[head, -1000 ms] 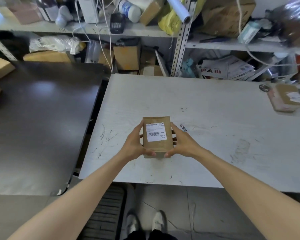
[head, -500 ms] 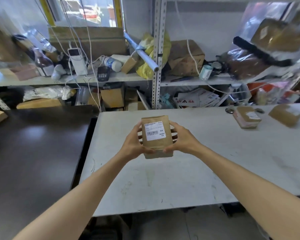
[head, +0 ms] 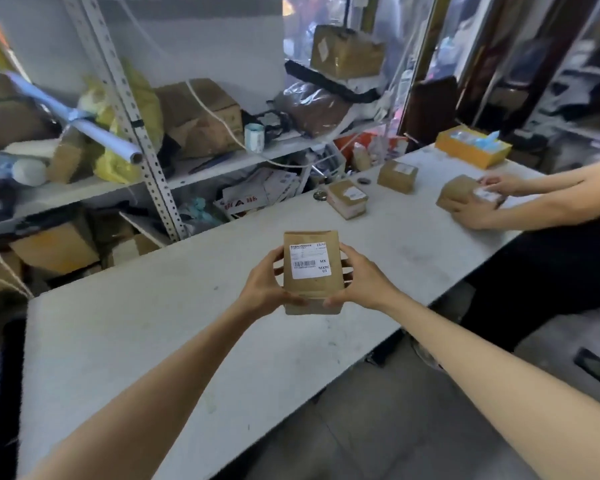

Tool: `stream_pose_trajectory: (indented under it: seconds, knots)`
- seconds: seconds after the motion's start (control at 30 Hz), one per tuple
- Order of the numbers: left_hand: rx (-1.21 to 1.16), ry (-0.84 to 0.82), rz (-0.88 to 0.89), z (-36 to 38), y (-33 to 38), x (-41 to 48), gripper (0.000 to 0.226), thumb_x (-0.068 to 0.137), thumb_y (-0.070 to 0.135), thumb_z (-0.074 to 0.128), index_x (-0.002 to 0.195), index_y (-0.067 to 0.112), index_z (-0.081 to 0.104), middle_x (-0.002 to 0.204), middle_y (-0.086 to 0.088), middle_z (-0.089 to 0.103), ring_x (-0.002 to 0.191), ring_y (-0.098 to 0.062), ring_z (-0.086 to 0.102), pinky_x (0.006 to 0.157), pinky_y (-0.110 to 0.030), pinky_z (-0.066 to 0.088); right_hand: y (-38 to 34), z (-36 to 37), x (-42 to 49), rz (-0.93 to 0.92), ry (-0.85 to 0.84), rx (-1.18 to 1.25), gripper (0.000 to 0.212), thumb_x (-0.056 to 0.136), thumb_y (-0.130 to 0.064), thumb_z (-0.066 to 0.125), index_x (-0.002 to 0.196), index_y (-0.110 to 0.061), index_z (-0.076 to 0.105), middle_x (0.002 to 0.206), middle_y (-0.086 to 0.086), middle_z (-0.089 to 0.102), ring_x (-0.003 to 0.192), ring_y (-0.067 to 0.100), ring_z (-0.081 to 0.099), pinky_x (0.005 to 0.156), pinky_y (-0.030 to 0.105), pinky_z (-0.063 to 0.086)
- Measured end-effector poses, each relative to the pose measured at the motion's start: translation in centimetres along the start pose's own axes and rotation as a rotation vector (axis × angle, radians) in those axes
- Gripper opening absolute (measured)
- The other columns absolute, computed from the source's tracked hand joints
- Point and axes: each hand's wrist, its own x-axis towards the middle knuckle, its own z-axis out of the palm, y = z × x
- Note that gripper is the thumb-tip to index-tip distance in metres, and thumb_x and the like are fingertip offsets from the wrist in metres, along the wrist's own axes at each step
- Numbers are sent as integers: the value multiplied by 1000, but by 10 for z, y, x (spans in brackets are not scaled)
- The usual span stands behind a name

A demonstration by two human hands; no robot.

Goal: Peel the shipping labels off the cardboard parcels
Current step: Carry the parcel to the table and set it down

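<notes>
parcel (head: pixel 310 271): small brown cardboard box, taller than wide, upright, front face towards the camera. Top edge has a shallow notch or flap line. Held up over the bench (head: pixel 153 341), and it looks clear of the surface.

label (head: pixel 309 260): white rectangle on the upper part of the parcel's front face. It has a barcode on the lower left and small print on top, and reads "23/42", "MX", "MXRC 03" down the right side. It lies flat with all four edges down, unpeeled.

left hand (head: pixel 264 287): gripping the parcel's left edge. Fingers are curled round the side and the thumb is pressed on the front face below the label.
right hand (head: pixel 362 278): mirror grip on the parcel's right edge, with the thumb on the lower front meeting the left thumb's line. Neither thumb touches the label.

Rest, all relative to the parcel:
- second parcel (head: pixel 347 199): beyond it and to the right, flat on the bench, labelled top up
- third parcel (head: pixel 397 171): further back and right
- fourth parcel (head: pixel 459 195): far right, between another person's hands (head: pixel 475 213), one of which is at its white label
- yellow box (head: pixel 471 147): far back right, at the bench end
- shelf (head: pixel 222 164): behind and left, packed with boxes, bags and a paper roll
</notes>
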Motion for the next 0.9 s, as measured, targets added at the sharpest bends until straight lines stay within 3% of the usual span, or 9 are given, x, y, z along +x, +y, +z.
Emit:
stream_pose_trajectory:
  seconds: [0.2,0.3,0.43,0.5,0.57,0.67,0.77,0.83,0.9]
  knots:
    - [35,-358,152,72,33,38,106,51,7,92,141,16,38,136,3,49,123,-21,50,90,-45,55,41,-46,-66,192,330,76,119,46,-16,94,146,-28,29,124,-7,56,113,13,56,95,36,51]
    - [71,-540,242,120,53,39,106,51,8,93,141,17,38,132,8,50,119,-16,52,85,-33,56,59,-60,-117,282,491,90,121,39,-28,94,144,-31,32,129,-13,55,119,9,52,101,39,48]
    - [105,-761,335,193,75,10,106,54,11,92,143,17,35,133,6,52,114,-12,52,96,-36,51,84,-71,-198,402,714,108,123,31,-35,92,140,-33,35,130,-13,57,122,13,52,99,43,48]
    - [132,-874,389,231,88,-10,107,56,9,91,145,18,32,131,8,51,115,-9,49,99,-31,46,96,-72,-243,465,835,153,118,36,-19,94,139,-28,37,129,-10,56,121,15,53,96,37,50]
    - [151,-996,451,273,103,-34,106,58,5,89,146,16,32,134,7,50,118,-8,46,98,-27,42,100,-72,-293,514,951,202,110,46,3,90,140,-21,37,126,-7,55,114,14,54,82,19,52]
    - [187,-1188,518,335,126,-84,110,55,3,90,147,14,31,137,3,51,119,-10,50,99,-27,44,105,-64,-373,580,1137,236,105,52,12,85,140,-17,36,122,-6,53,99,5,54,62,4,47]
    - [197,-1378,573,388,146,-158,123,38,18,91,146,16,34,136,0,55,122,-17,55,99,-43,50,105,-48,-462,698,1304,236,103,53,7,87,140,-15,36,126,-6,51,105,9,52,66,3,46]
    - [185,-1510,620,416,155,-214,125,33,23,91,145,17,36,135,2,54,120,-15,54,97,-42,51,102,-29,-520,776,1389,220,105,50,-4,91,139,-18,38,129,-9,52,112,10,53,74,9,46]
    - [180,-1625,663,438,159,-272,117,43,11,93,145,16,35,135,2,52,119,-14,51,93,-36,52,98,-4,-574,872,1486,230,109,47,-11,92,139,-21,36,131,-9,52,116,10,51,83,18,47]
